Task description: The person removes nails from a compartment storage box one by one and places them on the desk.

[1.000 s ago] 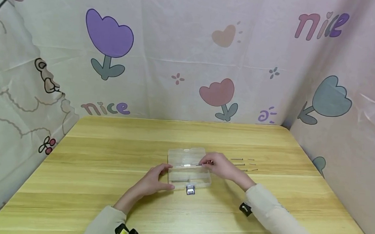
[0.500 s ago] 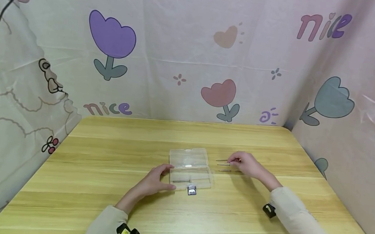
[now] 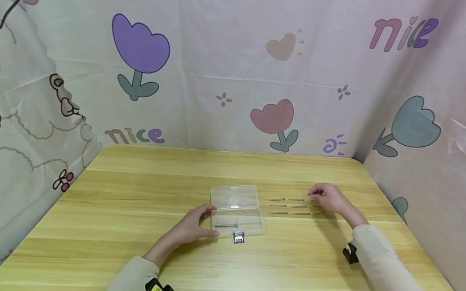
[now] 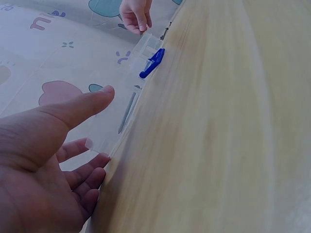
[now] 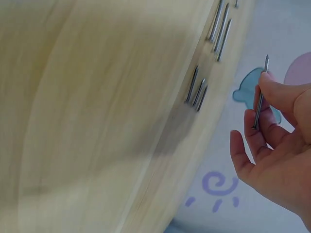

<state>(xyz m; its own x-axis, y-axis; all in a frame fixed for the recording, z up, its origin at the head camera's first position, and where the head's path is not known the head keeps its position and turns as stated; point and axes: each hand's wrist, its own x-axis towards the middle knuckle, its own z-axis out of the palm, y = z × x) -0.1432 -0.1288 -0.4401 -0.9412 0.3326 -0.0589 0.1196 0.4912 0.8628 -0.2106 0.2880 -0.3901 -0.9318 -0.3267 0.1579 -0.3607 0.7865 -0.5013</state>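
A steel nail [image 5: 260, 92] is pinched between thumb and fingers of the right hand [image 3: 328, 198], right of centre in the head view, above rows of loose nails [image 3: 289, 206] on the wooden table [image 3: 128, 246]. At centre, the left hand [image 3: 192, 226] rests with relaxed fingers against the open clear plastic box [image 3: 236, 211], whose blue latch [image 4: 151, 63] faces the table's near edge.
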